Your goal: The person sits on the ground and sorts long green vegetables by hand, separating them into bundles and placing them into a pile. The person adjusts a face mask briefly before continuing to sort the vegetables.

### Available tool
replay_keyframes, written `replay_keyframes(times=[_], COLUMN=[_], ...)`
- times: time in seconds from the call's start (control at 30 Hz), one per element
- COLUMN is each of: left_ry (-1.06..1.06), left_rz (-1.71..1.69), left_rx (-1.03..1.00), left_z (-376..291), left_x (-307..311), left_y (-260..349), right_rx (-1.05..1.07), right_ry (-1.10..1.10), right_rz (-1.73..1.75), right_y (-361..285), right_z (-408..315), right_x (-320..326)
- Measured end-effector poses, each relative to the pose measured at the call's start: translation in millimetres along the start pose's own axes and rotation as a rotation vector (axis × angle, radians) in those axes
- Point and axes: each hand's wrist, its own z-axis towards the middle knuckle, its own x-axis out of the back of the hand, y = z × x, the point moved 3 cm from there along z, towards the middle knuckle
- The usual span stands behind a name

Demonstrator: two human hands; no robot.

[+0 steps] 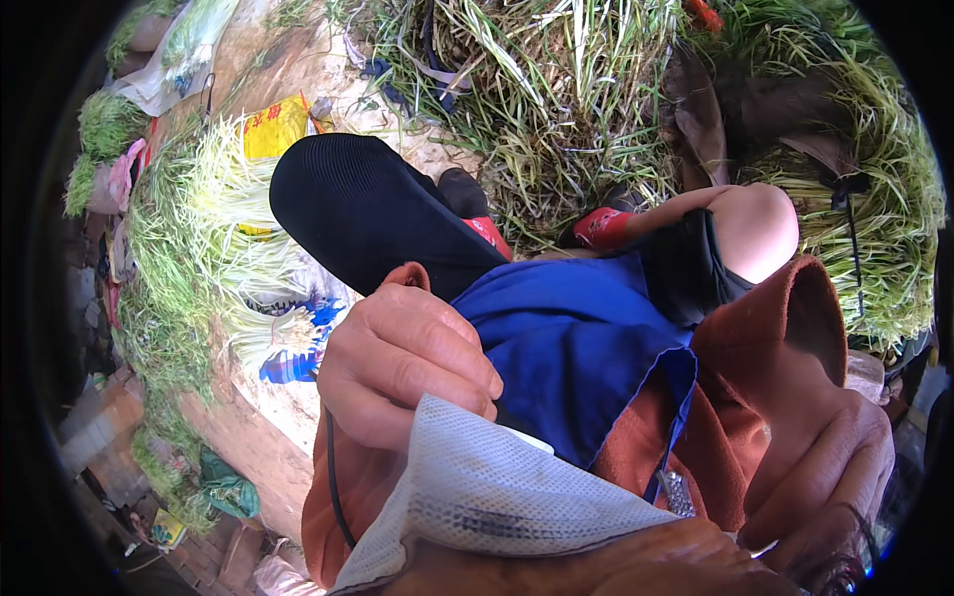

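My left hand is raised in front of my chest, its fingers curled and the thumb hidden. By its fingertips the slim edge of a white object shows; whether the fingers grip it cannot be told. White mesh-textured fabric partly covers that object and meets the hand. A black cord hangs below the wrist. Close to the camera at lower right is my right hand, fingers bent downward and their tips hidden. Between the hands lies a blue apron over my lap.
Pale-stemmed, chive-like greens lie at left, with a tied bundle on blue-and-white plastic. Behind them is a yellow bag bearing writing. Loose leaves are heaped beyond my feet; more greens lie at right.
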Motion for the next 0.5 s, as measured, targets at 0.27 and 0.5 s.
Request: replay_keyframes(times=[0.27, 0.5], left_ry=[0.004, 0.011], left_rz=[0.025, -0.003], left_rx=[0.008, 0.04], left_z=[1, -1], left_x=[-6, -5], left_y=[3, -2], right_rx=[0.135, 0.288], right_ry=[-0.071, -0.111], right_rz=[-0.193, -0.524], right_y=[-23, -29], right_z=[-14, -11], right_x=[-14, -15])
